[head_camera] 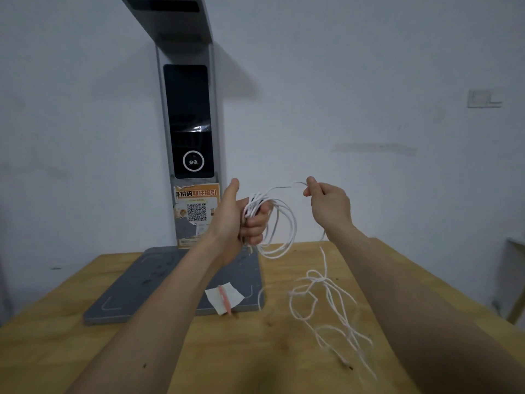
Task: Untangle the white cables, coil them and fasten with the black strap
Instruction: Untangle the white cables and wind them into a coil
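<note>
My left hand (244, 220) is raised above the table and grips a coil of white cable (279, 231), whose loops hang down to its right. My right hand (326, 200) pinches a strand of the same cable (284, 188) that runs from the coil to my fingertips. A second white cable (326, 305) lies loose and tangled on the wooden table (255, 359), with its plug end near the front. I see no black strap.
A grey scanner stand with a dark screen (189, 120) rises at the back, and its flat grey base (159, 282) lies on the table. A white slip of paper with a pink strip (224, 300) rests on the base's front edge.
</note>
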